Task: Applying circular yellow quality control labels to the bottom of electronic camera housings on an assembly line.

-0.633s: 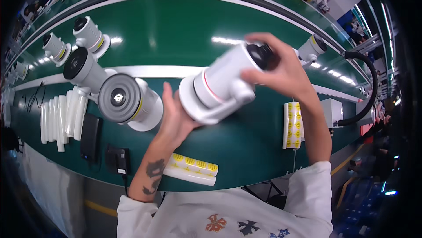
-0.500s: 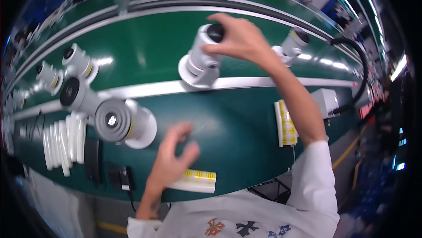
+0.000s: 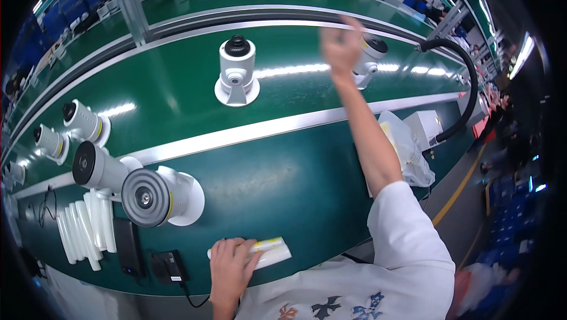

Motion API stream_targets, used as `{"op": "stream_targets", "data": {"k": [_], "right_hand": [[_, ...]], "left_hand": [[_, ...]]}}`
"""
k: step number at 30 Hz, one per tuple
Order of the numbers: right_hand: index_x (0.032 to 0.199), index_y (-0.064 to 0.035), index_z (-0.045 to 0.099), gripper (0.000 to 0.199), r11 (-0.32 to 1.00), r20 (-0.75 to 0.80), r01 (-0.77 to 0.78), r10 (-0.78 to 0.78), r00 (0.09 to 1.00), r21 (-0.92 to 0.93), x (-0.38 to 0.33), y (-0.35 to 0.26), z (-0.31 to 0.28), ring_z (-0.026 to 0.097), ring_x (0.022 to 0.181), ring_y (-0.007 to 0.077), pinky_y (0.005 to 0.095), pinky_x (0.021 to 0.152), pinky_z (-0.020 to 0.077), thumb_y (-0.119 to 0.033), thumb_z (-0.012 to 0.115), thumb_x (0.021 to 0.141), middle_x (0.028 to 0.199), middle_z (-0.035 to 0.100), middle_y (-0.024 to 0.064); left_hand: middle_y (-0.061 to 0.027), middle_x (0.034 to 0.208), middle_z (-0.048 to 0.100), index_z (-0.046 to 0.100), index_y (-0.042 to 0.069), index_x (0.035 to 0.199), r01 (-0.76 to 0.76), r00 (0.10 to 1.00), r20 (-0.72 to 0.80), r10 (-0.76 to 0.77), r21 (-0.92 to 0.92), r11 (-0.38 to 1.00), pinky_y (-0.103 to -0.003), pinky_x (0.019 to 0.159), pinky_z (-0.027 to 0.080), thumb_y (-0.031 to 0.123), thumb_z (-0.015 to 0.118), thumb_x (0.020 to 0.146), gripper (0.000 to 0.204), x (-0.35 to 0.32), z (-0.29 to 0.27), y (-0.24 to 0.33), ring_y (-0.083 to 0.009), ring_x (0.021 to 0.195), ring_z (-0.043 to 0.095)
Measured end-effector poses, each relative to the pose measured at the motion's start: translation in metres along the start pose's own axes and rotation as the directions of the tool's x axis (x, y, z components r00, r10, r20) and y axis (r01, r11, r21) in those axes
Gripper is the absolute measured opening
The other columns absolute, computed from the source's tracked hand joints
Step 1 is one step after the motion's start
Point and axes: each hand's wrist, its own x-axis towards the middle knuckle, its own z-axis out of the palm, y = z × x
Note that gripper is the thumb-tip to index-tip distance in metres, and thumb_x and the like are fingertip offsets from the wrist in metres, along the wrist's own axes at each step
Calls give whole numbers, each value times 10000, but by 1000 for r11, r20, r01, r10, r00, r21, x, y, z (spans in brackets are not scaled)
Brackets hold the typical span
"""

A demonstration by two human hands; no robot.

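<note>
My left hand (image 3: 230, 263) is closed over a curled white sheet of yellow labels (image 3: 273, 251) at the near edge of the bench. Its fingers lie along the upper edge of the sheet. My right hand (image 3: 341, 48) is raised over the far strip, smeared by motion, with fingers apart and nothing visible in it. It partly covers a white camera-like device (image 3: 371, 54) behind it; whether they touch I cannot tell. Left of that hand, a similar white device (image 3: 237, 72) stands upright on its round base, with a black cap on top and no hand on it.
Two larger white devices (image 3: 146, 197) lie tilted at the left, beside several white tubes (image 3: 88, 225), a black box (image 3: 129, 246) and a black adapter (image 3: 168, 265). More devices (image 3: 85, 122) stand at the far left. Right are a plastic bag (image 3: 410, 154), a white box (image 3: 424, 126) and a black hose (image 3: 469, 90).
My right hand has let go of the white device, now standing on the far strip, and has moved right. My left hand has come down onto the label sheet. The view has shifted.
</note>
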Motion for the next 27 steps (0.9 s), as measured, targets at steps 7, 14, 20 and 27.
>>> {"op": "stream_targets", "data": {"k": [7,14,20,27], "right_hand": [[1104,11,492,420,410,464,-888,841,279,-208,65,108,-144,675,705,205,342,573,557,-137,712,778,987,621,129],[808,58,580,312,534,474,-791,803,361,-301,98,81,-125,678,602,194,282,474,573,-186,762,738,775,653,133],[832,9,566,257,745,579,-663,573,580,-74,48,9,-181,593,555,112,240,492,492,-168,749,799,711,611,44],[1213,42,532,634,823,800,-553,243,548,129,-142,-97,-280,659,880,181,309,799,546,-41,803,646,1030,656,105]], "left_hand": [[-146,891,603,592,31,1114,106,977,-160,-142,-216,971,-423,644,490,165,668,862,295,-3,-113,136,-363,767,622],[-140,871,610,517,22,1160,135,965,-178,-195,-302,944,-413,671,505,234,735,823,454,47,-144,149,-357,767,625],[-97,869,613,557,42,1061,-40,970,-241,33,-22,999,-387,652,493,313,798,752,477,52,-122,119,-276,779,614],[-56,899,582,586,64,1024,-149,954,-252,164,77,986,-342,622,457,291,785,750,408,31,-48,24,-236,771,579]]}}
